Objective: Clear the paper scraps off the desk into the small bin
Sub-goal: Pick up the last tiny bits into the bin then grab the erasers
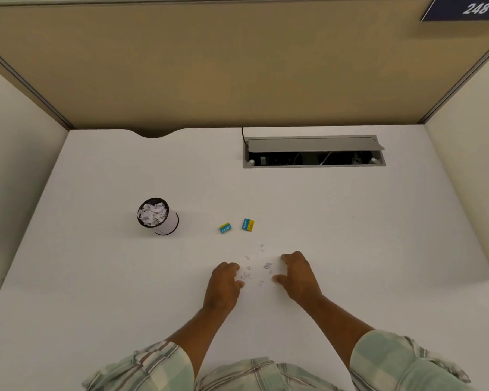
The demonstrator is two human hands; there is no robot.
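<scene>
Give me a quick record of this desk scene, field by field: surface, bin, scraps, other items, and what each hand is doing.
surface: white desk with an open cable hatch at the back
bin: small bin, upright, left of centre, already holding paper
scraps: paper scraps scattered on the desk between the hands
other items: two erasers, side by side, beyond the scraps
left hand: left hand on the desk, fingers curled at the scraps
right hand: right hand on the desk, fingers spread, opposite the left

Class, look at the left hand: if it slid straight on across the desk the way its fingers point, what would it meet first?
The left hand points up and slightly right, so it would probably first meet the paper scraps at its fingertips. Farther on, roughly in line, lies a blue-and-yellow eraser, though the exact heading is uncertain.
</scene>
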